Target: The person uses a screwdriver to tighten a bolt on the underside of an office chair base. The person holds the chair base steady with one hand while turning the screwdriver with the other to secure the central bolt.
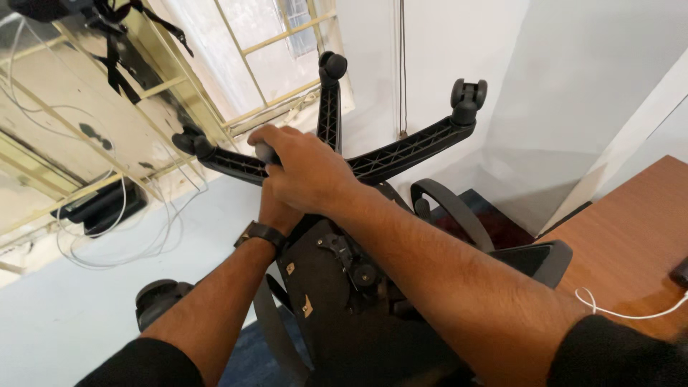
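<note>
A black office chair lies tipped over, its star-shaped wheel base [401,152] pointing up toward the wall. My right hand [301,168] is closed over the hub in the middle of the base. My left hand [276,211], with a dark watch on its wrist, sits just below the right hand and is mostly hidden by it; it presses against the column under the hub. Castors [467,93] sit at the ends of the upper legs. The chair's underside with its lever mechanism [351,265] faces me.
A brown wooden desk [631,244] stands at the right with a white cable [631,312] across it. A window with yellow bars [279,36] is ahead. White wires [129,244] and a black box lie on the floor at the left.
</note>
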